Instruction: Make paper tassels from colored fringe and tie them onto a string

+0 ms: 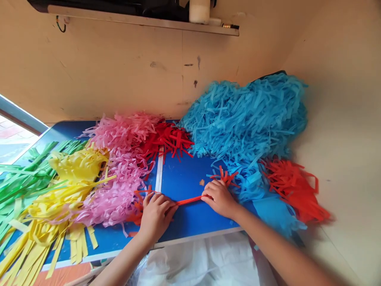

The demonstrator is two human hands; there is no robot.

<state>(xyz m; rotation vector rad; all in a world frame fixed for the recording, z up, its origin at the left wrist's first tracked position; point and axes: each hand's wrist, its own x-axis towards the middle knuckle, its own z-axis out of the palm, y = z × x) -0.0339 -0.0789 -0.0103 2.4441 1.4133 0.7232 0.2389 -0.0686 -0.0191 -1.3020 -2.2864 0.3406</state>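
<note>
A strip of red-orange tissue paper (pixel 190 200), twisted narrow in its middle, stretches between my two hands just over the blue table. My left hand (pixel 156 214) is closed on its left part, and a loose fringe spreads out beyond the fingers. At the other end my right hand (pixel 218 197) pinches it, with more cut fringe (pixel 225 176) fanning out past the fingertips. Pink fringed paper (pixel 119 190) lies close to my left hand. Light blue fringed paper (pixel 247 178) reaches near my right hand.
Yellow strips (pixel 77 167) and green strips (pixel 29 171) hang over the table's left side. A big blue fringe heap (pixel 247 119) rests against the wall, beside red-orange fringe (pixel 293 186). Darker red fringe (pixel 169 139) lies behind. A shelf (pixel 143 20) juts out above.
</note>
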